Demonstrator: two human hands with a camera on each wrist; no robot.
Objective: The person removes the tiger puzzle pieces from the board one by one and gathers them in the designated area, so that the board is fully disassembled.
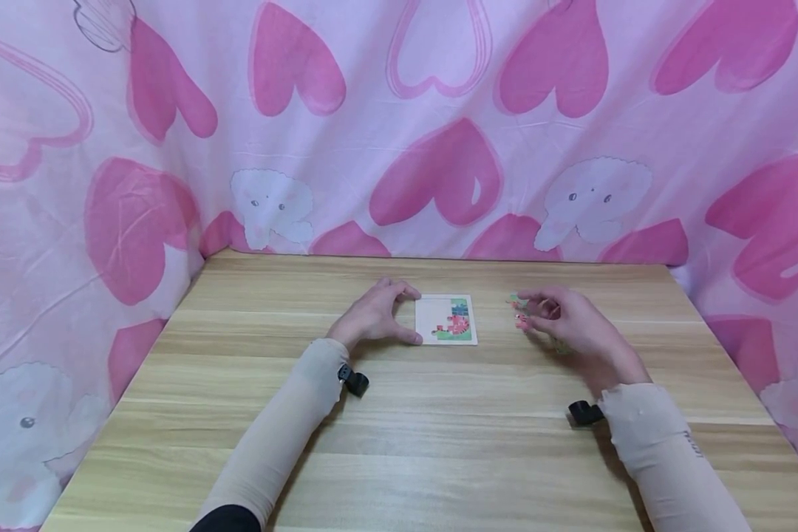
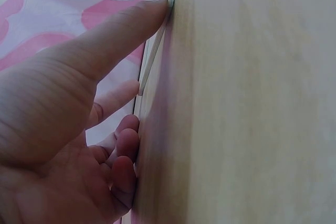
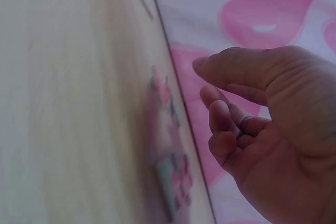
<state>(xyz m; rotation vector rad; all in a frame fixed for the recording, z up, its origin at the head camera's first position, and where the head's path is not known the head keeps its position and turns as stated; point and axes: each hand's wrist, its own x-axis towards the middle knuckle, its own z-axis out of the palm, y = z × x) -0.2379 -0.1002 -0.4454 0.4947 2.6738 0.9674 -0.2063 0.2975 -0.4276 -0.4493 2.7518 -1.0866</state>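
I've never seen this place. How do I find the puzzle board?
Start at the wooden table and look toward its far edge, about midway across. The white puzzle board is there, with the left hand at its left edge. Unlike the small loose puzzle pieces by the right hand, it's one big, pale, partly filled square.

From head height, one camera looks forward and down across the table (image 1: 439,451) before us, while wrist cameras (image 1: 355,382) (image 1: 584,414), tilted sideways, close at left hand (image 2: 58,124) and right hand (image 3: 283,135), share its far edge.
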